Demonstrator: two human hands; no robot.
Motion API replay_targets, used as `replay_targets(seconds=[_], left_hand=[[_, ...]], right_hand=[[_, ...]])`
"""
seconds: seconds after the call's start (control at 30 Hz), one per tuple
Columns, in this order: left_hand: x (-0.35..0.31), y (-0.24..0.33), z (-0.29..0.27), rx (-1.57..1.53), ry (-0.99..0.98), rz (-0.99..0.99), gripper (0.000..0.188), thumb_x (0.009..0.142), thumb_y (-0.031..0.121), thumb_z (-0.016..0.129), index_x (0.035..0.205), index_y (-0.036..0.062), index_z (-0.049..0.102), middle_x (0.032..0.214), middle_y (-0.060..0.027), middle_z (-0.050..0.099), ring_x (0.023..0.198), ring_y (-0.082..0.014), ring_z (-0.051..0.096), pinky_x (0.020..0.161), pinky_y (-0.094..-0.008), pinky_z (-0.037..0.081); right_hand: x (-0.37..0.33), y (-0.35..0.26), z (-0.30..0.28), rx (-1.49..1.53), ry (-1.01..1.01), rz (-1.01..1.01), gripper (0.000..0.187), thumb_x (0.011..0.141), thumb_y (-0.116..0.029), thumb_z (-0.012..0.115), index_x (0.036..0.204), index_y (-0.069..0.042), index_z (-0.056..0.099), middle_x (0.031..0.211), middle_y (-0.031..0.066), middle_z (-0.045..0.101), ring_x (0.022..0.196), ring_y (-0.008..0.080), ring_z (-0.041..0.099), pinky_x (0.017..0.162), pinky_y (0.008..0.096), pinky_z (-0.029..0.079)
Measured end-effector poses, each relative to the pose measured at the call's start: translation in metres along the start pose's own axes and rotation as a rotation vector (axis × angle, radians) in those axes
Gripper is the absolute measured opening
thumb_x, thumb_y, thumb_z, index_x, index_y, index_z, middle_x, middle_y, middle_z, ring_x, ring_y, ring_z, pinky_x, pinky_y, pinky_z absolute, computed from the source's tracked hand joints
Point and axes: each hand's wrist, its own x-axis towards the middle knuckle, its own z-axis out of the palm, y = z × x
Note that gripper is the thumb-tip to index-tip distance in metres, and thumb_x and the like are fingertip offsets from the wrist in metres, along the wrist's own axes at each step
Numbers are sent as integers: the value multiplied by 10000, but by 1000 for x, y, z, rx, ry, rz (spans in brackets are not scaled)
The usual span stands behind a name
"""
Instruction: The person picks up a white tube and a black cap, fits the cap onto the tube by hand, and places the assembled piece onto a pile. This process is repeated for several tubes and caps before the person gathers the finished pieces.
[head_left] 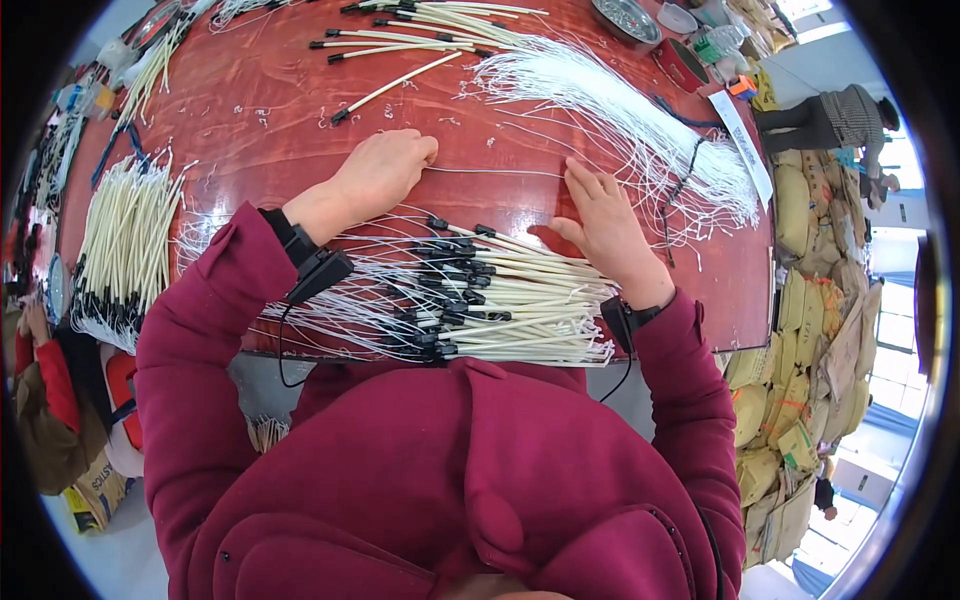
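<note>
Cord (495,171), white, thin and thread-like, is running between a bare left hand (385,172) and a bare right hand (605,215), over a glossy red wood-grained tabletop (270,140). The left fingers are curling together, apparently pinching the cord's left end, though the knuckles are hiding the pinch itself. The right fingers are reaching out, slightly parted, with the thumb standing well away, so thumb and fingers are pinching nothing; the cord is reaching the fingertips there. It is looking very light and bendable, perhaps a little springy, judging by the curves in a fanned bundle of thin white cords (600,90) beyond the right hand. Fingertips close to either end are seeming the surest hold; slipperiness is not showing. Its long axis is lying almost straight from side to side, one end pointing left, the other right. Nearer the body, a heap of slender cream rods with black ends (540,300) is lying roughly parallel.
</note>
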Motion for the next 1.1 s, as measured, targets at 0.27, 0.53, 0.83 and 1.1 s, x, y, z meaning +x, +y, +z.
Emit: replay_targets(seconds=[0.27,0.53,0.83,1.1], left_hand=[[-4,-15,-21,-329,43,-295,68,862,59,603,883,-4,616,826,-165,671,764,-331,641,677,-393,485],[-11,-26,-28,54,58,-365,142,821,130,664,880,18,598,816,-164,662,806,-360,644,686,-463,490],[110,-59,-16,347,179,-193,165,860,172,632,911,15,627,929,-178,664,908,-392,645,779,-494,526],[100,-49,-18,281,140,-158,115,904,57,531,973,-19,582,985,-199,637,964,-373,632,784,-446,527]], right_hand=[[-4,0,0,3,-118,-27,729,885,-383,649,1392,103,452,1502,181,406,1274,367,419,1100,440,358],[-5,3,1,21,-100,-48,750,884,-420,632,1366,128,457,1488,186,416,1270,367,422,1110,436,345],[-2,-2,-2,74,-107,-53,739,883,-414,641,1360,122,466,1462,190,446,1244,373,437,1085,440,365],[-3,-6,2,60,-92,-10,693,833,-327,717,1327,111,507,1454,179,461,1245,365,445,1065,438,384]])
